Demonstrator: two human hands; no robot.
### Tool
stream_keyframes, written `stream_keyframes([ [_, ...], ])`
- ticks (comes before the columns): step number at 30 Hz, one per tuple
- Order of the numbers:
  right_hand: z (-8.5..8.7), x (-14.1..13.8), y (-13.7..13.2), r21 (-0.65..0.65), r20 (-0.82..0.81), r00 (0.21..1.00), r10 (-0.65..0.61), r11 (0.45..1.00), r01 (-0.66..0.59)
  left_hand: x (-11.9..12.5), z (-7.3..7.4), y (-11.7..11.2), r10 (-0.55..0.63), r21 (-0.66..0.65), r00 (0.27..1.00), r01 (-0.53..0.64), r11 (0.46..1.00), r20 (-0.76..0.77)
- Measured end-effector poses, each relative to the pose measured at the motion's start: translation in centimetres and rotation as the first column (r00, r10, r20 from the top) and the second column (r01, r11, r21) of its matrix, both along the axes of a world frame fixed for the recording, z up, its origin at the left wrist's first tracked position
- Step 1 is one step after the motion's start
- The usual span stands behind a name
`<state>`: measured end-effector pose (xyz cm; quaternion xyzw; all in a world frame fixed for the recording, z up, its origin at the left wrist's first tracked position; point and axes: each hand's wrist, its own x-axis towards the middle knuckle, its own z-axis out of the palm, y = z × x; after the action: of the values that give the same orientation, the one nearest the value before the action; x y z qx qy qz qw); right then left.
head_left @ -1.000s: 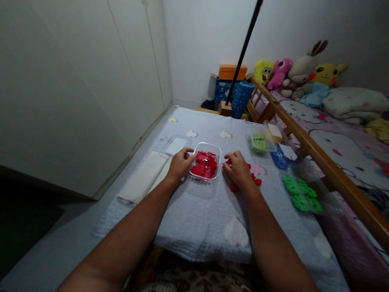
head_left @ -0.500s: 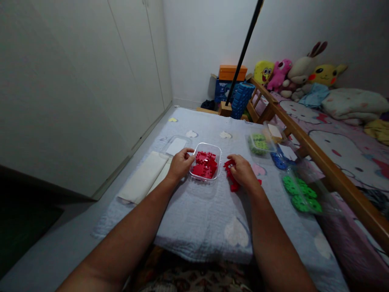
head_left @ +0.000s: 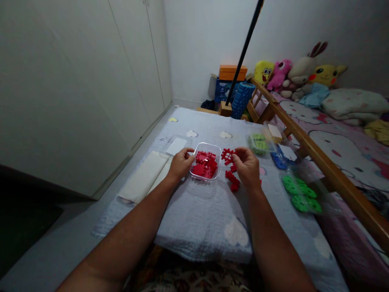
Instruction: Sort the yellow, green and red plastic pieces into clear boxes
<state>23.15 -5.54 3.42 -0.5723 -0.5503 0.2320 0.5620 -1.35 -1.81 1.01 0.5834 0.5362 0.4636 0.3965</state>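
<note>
A clear plastic box (head_left: 217, 151) with several red interlocking pieces inside stands on a pale quilted blanket (head_left: 200, 215). My left hand (head_left: 179, 164) grips the box's left rim with curled fingers. My right hand (head_left: 247, 167) is raised just right of the box and pinches a red piece (head_left: 226, 155) between thumb and fingers. More loose red pieces (head_left: 232, 181) lie on the blanket under that hand.
A clear box of light-green pieces (head_left: 258, 144), blue pieces (head_left: 278, 161) and a bag of dark-green pieces (head_left: 300, 194) lie to the right. A lid (head_left: 176, 145) and white sheet (head_left: 142, 176) lie left. A wooden bed rail (head_left: 322, 162) runs along the right.
My right hand has lifted off the pile of loose red pieces with one red piece in it and moved toward the box. The left hand stays on the box.
</note>
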Motion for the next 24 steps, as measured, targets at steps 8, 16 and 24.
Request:
stream_keyframes([
  [8,-0.1,-4.1,-0.6,-0.059,-0.099,0.982,0.159,0.984,-0.165,0.0,0.2,0.0,-0.003,-0.015,1.000,0.003,1.000,0.017],
  [16,-0.5,-5.5,-1.3,-0.117,0.274,0.941,0.197,0.978,-0.171,0.0,0.2,-0.1,0.001,0.002,1.000,-0.001,1.000,0.003],
  [24,0.2,-4.3,-1.2,-0.142,0.604,0.792,0.087,0.990,-0.001,0.0,0.2,0.0,0.004,-0.005,1.000,-0.004,1.000,0.009],
])
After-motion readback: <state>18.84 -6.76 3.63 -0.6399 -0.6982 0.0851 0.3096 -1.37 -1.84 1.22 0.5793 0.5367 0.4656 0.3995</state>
